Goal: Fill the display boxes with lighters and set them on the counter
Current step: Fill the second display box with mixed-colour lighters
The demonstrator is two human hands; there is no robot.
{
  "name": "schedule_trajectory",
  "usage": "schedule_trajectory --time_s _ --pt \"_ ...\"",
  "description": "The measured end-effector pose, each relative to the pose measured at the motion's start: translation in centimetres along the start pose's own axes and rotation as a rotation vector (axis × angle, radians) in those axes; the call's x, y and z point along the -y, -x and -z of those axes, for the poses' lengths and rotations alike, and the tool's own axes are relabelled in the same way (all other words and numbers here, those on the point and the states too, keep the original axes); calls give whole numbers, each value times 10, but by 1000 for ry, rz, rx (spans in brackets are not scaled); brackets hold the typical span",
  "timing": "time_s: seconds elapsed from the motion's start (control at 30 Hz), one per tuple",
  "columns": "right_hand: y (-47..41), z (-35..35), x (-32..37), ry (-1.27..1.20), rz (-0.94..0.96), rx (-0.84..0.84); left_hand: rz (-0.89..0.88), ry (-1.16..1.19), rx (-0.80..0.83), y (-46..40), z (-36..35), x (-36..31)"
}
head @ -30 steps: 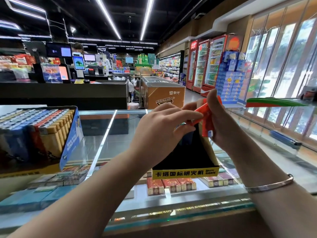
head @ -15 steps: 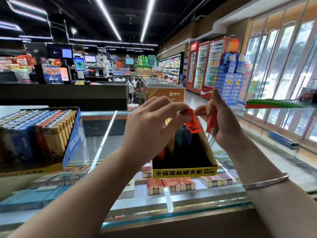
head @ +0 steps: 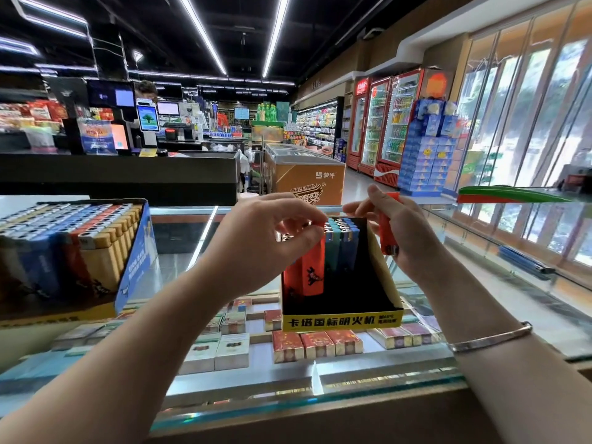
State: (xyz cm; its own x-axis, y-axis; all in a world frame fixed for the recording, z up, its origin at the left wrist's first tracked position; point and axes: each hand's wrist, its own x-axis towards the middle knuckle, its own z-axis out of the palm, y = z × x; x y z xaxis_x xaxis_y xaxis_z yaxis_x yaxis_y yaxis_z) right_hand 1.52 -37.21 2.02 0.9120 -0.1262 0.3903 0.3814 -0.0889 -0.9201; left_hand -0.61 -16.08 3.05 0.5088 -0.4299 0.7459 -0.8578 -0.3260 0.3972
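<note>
two hands over yellow-fronted cardboard display box; left hand pinching orange plastic lighter upright for slotting; right hand gripping spare orange lighter in reserve

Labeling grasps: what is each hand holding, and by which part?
Left hand pinches an orange lighter by its top; right hand grips another orange lighter round its middle.

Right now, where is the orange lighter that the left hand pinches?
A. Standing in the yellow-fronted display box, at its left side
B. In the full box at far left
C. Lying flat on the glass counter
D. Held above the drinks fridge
A. The left hand pinches the top of an orange lighter that stands upright inside the yellow-fronted display box, at its left side, while the right hand holds another orange lighter outside the box.
</note>
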Motion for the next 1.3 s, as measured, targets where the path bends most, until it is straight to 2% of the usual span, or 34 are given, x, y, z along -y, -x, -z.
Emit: schedule_trajectory --time_s 0.2,0.57,0.63,0.77,0.83,0.97,1.07,1.17,1.3 --pt "-2 1 -1 9 -3 -14 -80 -169 99 4 4 4" --pt "-2 1 -1 24 1 -13 -173 -359 105 21 10 8" --pt "-2 2 -1 11 17 -18 -146 -341 129 21 10 9" --pt "-2 4 0 -55 80 -65 -32 -142 175 21 9 11" --pt "-2 5 2 -81 125 -88 -2 -108 160 22 7 13" --pt "-1 3 3 -74 174 -27 -8 -154 59 21 -4 9" --pt "-2 -3 0 -38 182 -4 -89 -305 -68 16 -16 1" --pt "1 -9 0 -2 201 40 -106 -423 -103 9 -31 -11" --pt "4 -16 0 -11 166 187 -28 -337 -98 5 -41 -16"
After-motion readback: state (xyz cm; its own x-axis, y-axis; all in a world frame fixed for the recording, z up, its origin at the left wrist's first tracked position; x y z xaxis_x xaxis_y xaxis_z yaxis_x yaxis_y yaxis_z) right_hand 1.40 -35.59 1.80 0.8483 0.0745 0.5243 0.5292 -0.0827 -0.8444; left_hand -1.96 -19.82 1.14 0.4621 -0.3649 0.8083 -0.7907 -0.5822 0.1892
